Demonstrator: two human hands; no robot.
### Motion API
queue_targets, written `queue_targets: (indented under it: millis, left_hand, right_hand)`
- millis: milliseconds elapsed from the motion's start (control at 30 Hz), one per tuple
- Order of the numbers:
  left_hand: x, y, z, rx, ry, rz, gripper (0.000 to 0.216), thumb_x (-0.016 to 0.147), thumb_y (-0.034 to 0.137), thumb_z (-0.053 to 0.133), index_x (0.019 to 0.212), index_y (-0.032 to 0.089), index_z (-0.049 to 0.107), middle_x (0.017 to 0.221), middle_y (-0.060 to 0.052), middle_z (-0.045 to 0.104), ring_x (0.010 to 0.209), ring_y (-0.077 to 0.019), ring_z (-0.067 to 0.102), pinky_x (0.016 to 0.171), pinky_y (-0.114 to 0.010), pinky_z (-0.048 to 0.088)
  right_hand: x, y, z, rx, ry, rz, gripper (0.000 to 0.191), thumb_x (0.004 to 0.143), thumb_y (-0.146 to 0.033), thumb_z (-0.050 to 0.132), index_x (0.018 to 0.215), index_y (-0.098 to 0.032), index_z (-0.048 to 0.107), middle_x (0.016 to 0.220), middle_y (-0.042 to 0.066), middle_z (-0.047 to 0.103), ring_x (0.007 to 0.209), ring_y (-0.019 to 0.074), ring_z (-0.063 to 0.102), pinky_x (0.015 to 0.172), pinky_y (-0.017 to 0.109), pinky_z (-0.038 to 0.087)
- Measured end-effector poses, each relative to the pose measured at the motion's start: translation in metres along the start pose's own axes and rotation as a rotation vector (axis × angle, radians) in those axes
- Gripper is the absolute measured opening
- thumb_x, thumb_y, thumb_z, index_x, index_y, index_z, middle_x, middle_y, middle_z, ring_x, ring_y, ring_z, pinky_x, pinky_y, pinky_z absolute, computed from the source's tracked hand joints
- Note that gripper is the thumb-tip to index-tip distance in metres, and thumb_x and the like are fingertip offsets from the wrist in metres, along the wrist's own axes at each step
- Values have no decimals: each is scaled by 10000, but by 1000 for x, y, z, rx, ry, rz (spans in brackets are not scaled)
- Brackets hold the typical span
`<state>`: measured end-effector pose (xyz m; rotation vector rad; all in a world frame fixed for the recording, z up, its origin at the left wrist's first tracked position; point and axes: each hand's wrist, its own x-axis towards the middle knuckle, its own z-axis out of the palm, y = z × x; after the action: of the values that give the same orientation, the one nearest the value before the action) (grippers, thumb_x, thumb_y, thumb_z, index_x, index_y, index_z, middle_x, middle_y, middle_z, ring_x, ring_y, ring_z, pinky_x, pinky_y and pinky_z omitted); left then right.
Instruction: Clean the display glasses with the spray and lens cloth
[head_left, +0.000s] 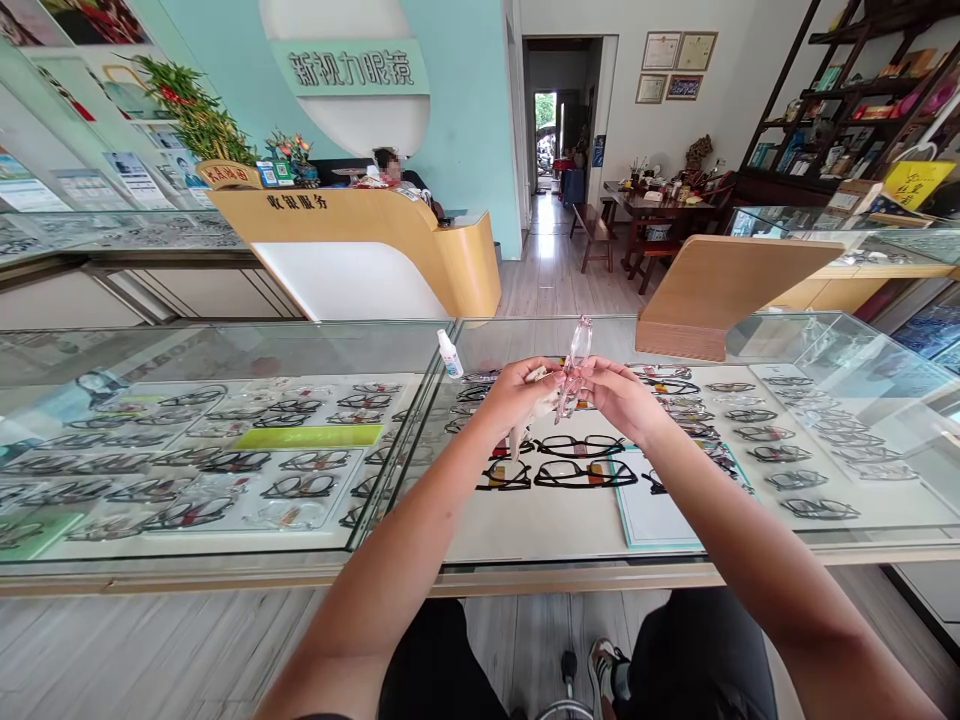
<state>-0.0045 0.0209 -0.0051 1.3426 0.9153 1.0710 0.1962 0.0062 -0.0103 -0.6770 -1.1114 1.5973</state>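
Observation:
I hold a pair of clear pink-tinted glasses (576,365) upright above the glass display counter (375,340). My left hand (517,392) is closed on the frame from the left, with a small pale cloth (525,430) hanging under its fingers. From the right, my right hand (616,392) is closed on the same frame. Both hands meet at the middle of the frame, just above rows of dark-rimmed glasses (570,472) lying inside the case.
A small white bottle with a blue label (449,354) stands on the counter left of my hands. A wooden stand (712,295) sits on the counter at right. A person sits behind the yellow reception desk (375,235). Table, bench and shelves fill the far right.

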Motion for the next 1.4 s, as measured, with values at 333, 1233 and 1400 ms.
queue_targets:
  millis: [333, 1233, 1400]
  left_hand:
    - [-2, 0, -4, 19, -1, -18, 563, 716, 641, 930, 995, 195, 732, 879, -9, 716, 705, -131, 594, 672, -257, 461]
    - [9, 17, -45, -710, -311, -343, 362, 958, 288, 789, 745, 164, 524, 651, 54, 404, 471, -41, 373, 393, -133, 294]
    - [9, 17, -48, -880, -317, -386, 317, 1087, 290, 553, 806, 146, 567, 665, 32, 428, 475, -61, 440, 397, -155, 332]
  right_hand:
    - [2, -1, -4, 56, 24, 34, 178, 774, -315, 879, 822, -238, 726, 917, -2, 772, 851, 161, 707, 836, 305, 555]
    - [-1, -12, -1, 78, -203, 143, 165, 810, -327, 760, 756, -227, 640, 795, 39, 689, 805, 191, 625, 761, 307, 529]
    - [-2, -9, -6, 84, -289, 196, 126, 887, -301, 759, 854, -205, 685, 906, 61, 790, 874, 187, 711, 794, 306, 571]
